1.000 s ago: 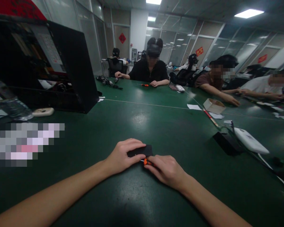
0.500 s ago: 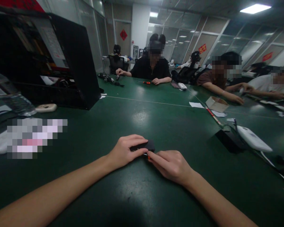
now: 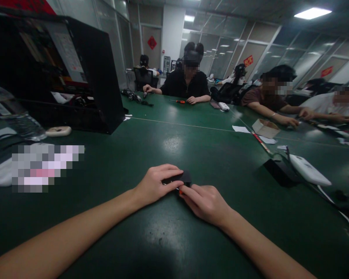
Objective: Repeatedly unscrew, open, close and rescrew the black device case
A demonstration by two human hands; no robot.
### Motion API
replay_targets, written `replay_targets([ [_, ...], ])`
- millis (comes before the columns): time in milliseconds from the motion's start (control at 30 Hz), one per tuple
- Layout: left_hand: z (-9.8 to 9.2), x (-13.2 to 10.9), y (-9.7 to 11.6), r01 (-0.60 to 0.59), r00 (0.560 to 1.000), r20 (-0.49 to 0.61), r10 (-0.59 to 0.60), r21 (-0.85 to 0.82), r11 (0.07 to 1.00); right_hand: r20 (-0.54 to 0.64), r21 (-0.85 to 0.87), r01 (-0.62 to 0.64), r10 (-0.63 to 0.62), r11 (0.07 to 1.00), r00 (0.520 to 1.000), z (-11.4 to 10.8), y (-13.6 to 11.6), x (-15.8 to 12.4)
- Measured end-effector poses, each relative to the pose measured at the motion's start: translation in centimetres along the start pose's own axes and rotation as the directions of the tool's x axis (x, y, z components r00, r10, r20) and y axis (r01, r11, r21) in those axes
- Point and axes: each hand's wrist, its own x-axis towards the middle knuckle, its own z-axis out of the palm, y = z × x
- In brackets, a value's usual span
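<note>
Low on the table in front of me, my left hand grips a small dark box-shaped part, thumb on the near side and fingers over the top. Most of that part is covered by the fingers, so its kind does not show. My right hand is closed on a screwdriver, of which only a bit of orange handle and a thin metal shaft show. The shaft lies along the near side of the dark part, by my left thumb. Whether its tip touches the part is hidden.
On the left stand an open black computer case and a water bottle. A black box and a white device with cables lie right. Across the green table, a person sits by another orange screwdriver; others work at right.
My right hand has shifted slightly left with the screwdriver. The left hand keeps its grip on the dark part, almost unmoved.
</note>
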Motion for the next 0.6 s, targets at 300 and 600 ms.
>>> replay_targets([
  [300, 0.2, 0.0, 0.6, -0.001, 0.999, -0.045, 0.001, 0.01, 1.0, -0.086, -0.028, 0.033, -0.035, 0.999, 0.996, 0.1, -0.2, -0.1],
  [600, -0.4, 0.3, 1.3, 0.066, 0.99, -0.115, -0.082, -0.131, 0.989, -0.056, 0.035, -0.027, 0.029, 0.999, 0.998, 0.0, 0.3, 0.1],
])
